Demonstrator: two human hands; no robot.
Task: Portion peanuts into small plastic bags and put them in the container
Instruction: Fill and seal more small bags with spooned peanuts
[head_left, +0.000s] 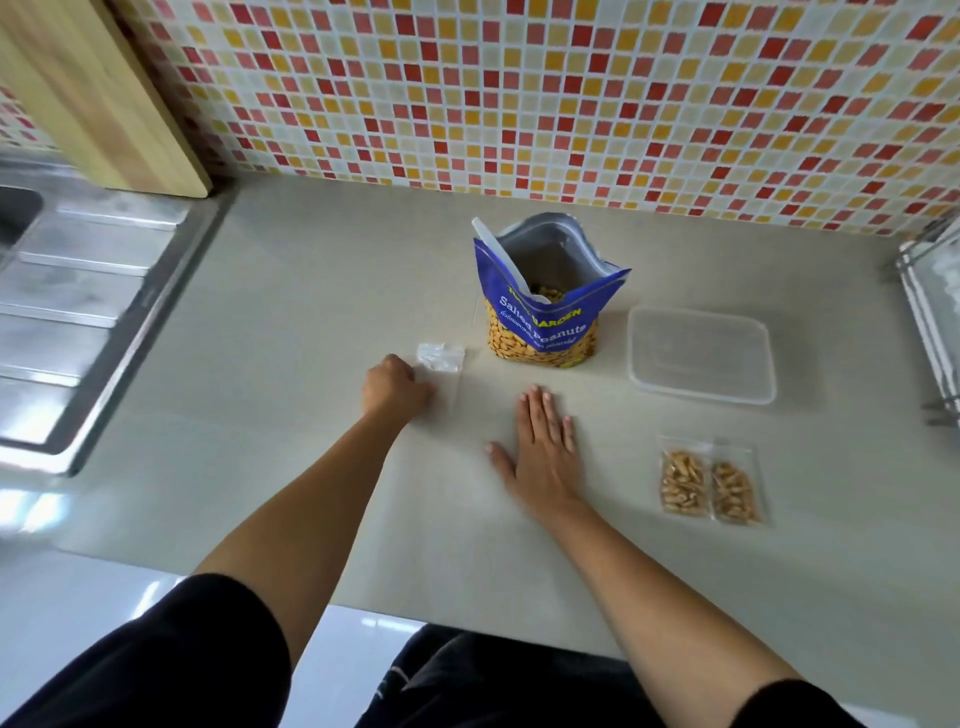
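- Peanut bag (543, 312): blue pouch standing upright at the middle of the countertop (291, 322), with its mouth spread wide. Peanuts show deep inside the opening and through the clear lower panel. A white strip leans at the left of the mouth; what it is cannot be told.
- Container (701, 356): clear rectangular plastic box, lid on, just right of the peanut bag and apart from it.
- Filled small bags (706, 486): two clear bags of peanuts lying flat side by side, edges touching, near the container on its near side.
- Empty small bag (440, 364): clear, flat, crinkled at its far end, left of the peanut bag.
- Left hand (395, 387): fingers curled, holding the empty small bag by its left edge.
- Right hand (545, 452): palm down, fingers straight and slightly spread, flat on the countertop between the empty small bag and the filled small bags.
- Edges: steel sink drainboard (78, 291) bounds the counter at left, the tiled wall (571, 93) at the far side, and a wire rack (935, 312) at right. A wooden board (104, 93) leans in the far left corner.
- Open room: bare counter lies between the drainboard and the left hand, and from both hands to the near edge.
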